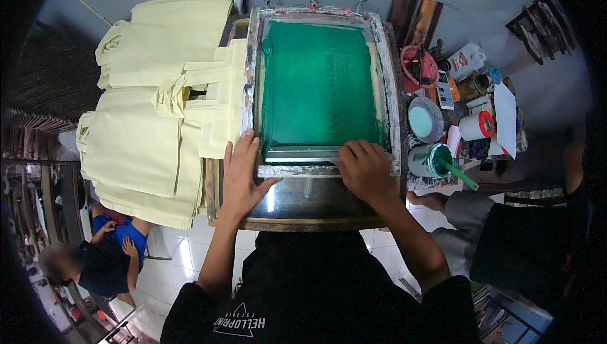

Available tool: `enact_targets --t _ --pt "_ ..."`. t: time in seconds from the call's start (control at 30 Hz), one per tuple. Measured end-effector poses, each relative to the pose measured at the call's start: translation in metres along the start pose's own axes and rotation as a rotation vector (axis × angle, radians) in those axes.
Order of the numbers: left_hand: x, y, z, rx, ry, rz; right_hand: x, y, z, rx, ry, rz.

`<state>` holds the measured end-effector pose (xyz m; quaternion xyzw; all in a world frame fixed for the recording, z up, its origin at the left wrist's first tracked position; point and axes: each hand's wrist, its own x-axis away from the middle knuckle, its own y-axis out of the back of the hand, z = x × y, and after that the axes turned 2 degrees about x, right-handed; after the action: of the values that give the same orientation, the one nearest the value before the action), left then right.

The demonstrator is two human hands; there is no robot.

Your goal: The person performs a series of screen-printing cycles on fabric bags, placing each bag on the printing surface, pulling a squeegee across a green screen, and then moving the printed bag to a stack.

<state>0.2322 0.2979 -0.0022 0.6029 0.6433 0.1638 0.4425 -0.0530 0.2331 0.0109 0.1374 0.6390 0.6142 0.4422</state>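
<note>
I see the right hand [365, 170] curled shut over the bar [297, 155] at the screen's [316, 85] five o'clock, the left hand [239, 176] spread loosely against the frame [250, 85] at seven.

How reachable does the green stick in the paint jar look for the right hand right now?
Yes, most likely: the green stick juts out of the jar, right of the frame, with nothing covering its handle. The right hand would first have to leave the metal bar.
</note>
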Motion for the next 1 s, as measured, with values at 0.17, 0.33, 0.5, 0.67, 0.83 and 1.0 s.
enact_targets --t 0.17,0.33,0.5,0.67,0.83,1.0 --pt "0.002 0.015 0.007 0.06 -0.121 -0.229 -0.011 0.037 0.0 -0.062 0.068 -0.237" --pt "-0.06 0.046 -0.022 0.389 -0.07 -0.48 -0.081 0.112 -0.009 0.117 0.128 -0.4" --pt "-0.101 0.053 0.028 0.083 0.347 -0.055 -0.17 0.167 -0.039 0.172 0.128 -0.525" --pt "-0.105 0.019 0.093 -0.397 0.321 0.224 -0.237 0.228 -0.037 0.152 -0.099 -0.339" --pt "-0.125 0.035 0.1 -0.351 0.488 0.463 -0.299 0.232 -0.07 0.215 -0.087 -0.421" --pt "-0.141 0.054 0.093 0.023 0.582 0.304 -0.315 0.244 -0.089 0.209 -0.08 -0.41"
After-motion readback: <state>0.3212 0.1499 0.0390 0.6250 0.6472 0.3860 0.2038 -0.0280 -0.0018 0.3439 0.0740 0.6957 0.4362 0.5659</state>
